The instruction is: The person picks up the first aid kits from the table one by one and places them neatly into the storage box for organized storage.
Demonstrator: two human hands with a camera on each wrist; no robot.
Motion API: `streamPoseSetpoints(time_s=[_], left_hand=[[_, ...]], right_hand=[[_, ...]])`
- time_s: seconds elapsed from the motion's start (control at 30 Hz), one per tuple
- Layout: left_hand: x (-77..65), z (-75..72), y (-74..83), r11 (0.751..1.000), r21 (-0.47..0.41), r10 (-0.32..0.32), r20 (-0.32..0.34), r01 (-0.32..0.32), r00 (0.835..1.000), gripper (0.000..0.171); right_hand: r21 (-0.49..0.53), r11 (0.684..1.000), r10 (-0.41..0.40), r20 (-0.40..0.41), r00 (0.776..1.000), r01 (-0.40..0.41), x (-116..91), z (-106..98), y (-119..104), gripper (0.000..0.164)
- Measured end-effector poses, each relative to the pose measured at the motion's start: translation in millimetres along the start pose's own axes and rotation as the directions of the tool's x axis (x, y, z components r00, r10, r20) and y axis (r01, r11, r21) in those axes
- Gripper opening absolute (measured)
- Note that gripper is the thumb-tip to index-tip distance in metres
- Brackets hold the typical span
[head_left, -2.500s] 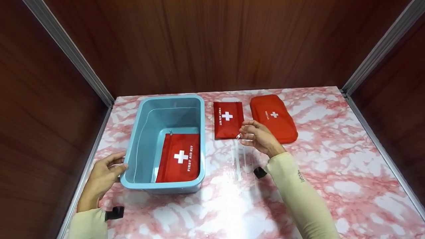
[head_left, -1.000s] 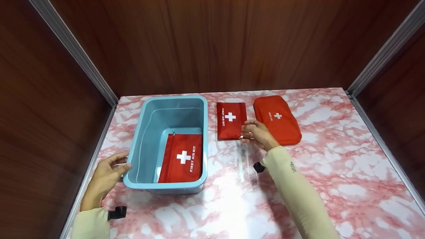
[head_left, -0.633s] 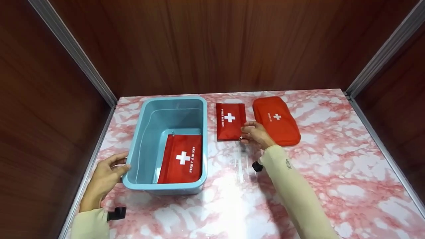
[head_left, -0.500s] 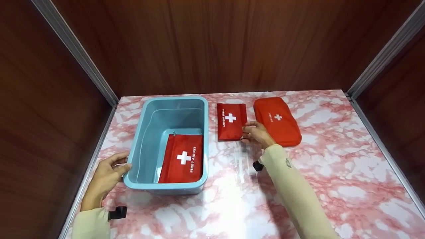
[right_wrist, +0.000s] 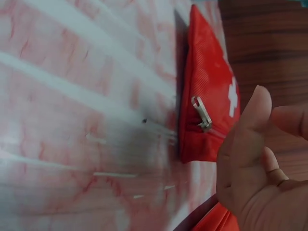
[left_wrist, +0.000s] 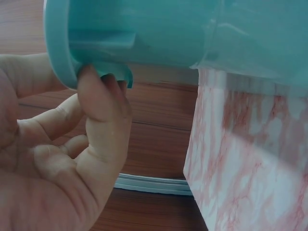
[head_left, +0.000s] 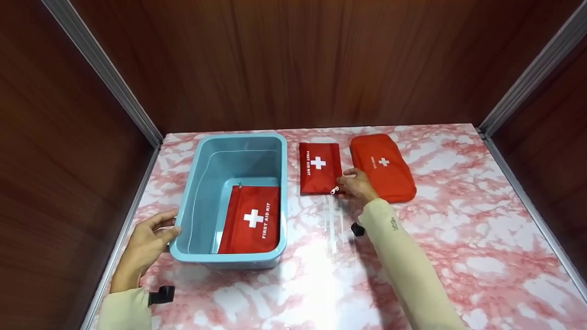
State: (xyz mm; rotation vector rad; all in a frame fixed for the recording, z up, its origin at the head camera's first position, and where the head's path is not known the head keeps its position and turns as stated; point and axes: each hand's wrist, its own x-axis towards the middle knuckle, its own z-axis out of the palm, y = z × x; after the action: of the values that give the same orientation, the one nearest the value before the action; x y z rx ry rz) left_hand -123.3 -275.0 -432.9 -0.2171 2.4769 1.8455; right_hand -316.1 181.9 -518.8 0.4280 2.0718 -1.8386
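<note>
Compared with half a second ago, your right hand point(head_left: 360, 185) has shifted slightly to the right, so the metal zip pull point(head_left: 335, 190) that your fingers partly covered now shows clearly. Two and a half seconds ago those fingers were spread beside the smaller pouch point(head_left: 319, 168); now they are bunched and bent at its right edge, close to the near corner. You have a gap between thumb and forefinger in the right wrist view, and I cannot tell whether any finger pinches the fabric.

That pouch lies flat on the worktop point(head_left: 458, 238), between the blue tub point(head_left: 229, 257) and the larger pouch point(head_left: 381, 167), and it has stayed in place. Your left hand point(head_left: 146, 238) is unchanged: its fingers are curled around the tub's left rim, thumb on top, gripping it. The tub and the larger pouch have not moved either.

Counting up, you have one tub and three red first-aid pouches. One, the tub pouch point(head_left: 250, 222), lies flat on the tub's floor toward the near right; the other two are on the worktop to the tub's right. You can see two zip pulls, one on the smaller pouch and one on the tub pouch. You wear two pale sleeves point(head_left: 403, 256), with one black wrist mount point(head_left: 163, 294) at each wrist.
</note>
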Motion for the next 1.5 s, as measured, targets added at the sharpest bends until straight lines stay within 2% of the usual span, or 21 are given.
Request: streamPoseSetpoints(time_s=[0.23,0.43,0.63,1.0,1.23,1.37,1.5], left_hand=[[-0.1,0.0,-1.1,1.000,-0.017,-0.008,-0.001,0.008,1.000,0.047],[0.8,0.3,-1.7,1.000,-0.010,0.004,-0.009,-0.004,1.000,0.047],[0.6,0.8,-1.8,1.000,-0.018,0.004,-0.005,-0.004,1.000,0.046],[0.5,-0.9,-1.4,1.000,-0.009,-0.010,0.002,0.010,1.000,0.048],[0.7,-0.8,-1.9,0.999,-0.025,-0.020,0.003,0.020,1.000,0.048],[0.8,-0.6,-2.0,1.000,-0.015,-0.010,-0.003,0.010,1.000,0.047],[1.3,-1.1,-1.6,1.000,-0.007,-0.006,-0.003,0.006,1.000,0.047]], right_hand=[[-0.183,0.983,-0.037,-0.078,0.996,0.022,8.4,0.7,5.4,0.046],[-0.222,0.975,-0.028,-0.096,0.995,0.006,12.9,3.4,4.1,0.047],[-0.396,0.918,-0.061,-0.120,0.991,0.008,14.4,7.2,2.7,0.048],[-0.482,0.875,-0.026,-0.128,0.991,-0.039,15.6,15.6,5.9,0.047],[-0.579,0.815,-0.083,-0.132,0.988,-0.009,7.3,18.8,5.3,0.044],[-0.584,0.812,-0.059,-0.130,0.990,-0.028,5.5,19.4,4.7,0.044],[-0.574,0.815,-0.005,-0.148,0.989,-0.082,6.0,20.5,4.2,0.049]])
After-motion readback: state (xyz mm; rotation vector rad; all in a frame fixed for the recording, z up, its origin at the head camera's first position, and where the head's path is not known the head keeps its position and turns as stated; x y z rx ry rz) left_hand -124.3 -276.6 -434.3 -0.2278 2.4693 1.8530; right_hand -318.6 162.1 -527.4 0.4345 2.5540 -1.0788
